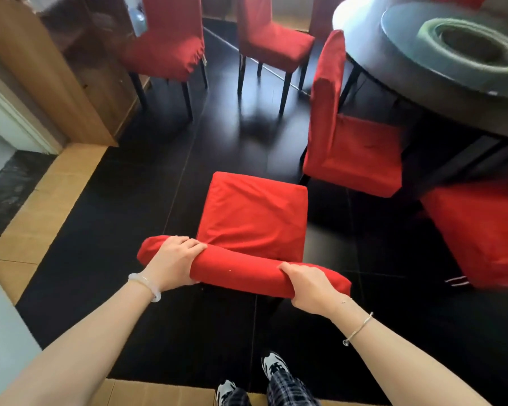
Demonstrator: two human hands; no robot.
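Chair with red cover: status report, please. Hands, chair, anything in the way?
Left hand, right hand both grip back of chair. Chair upright on floor. Second chair close ahead, right side.

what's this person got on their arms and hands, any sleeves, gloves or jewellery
No sleeves or gloves show: both forearms are uncovered as far as the frame edge. The left hand has a milky-white bracelet at the wrist, with a small ring-shaped piece on it. The right hand has a thin silver bangle with a tiny bead at its lower end. No finger rings show.
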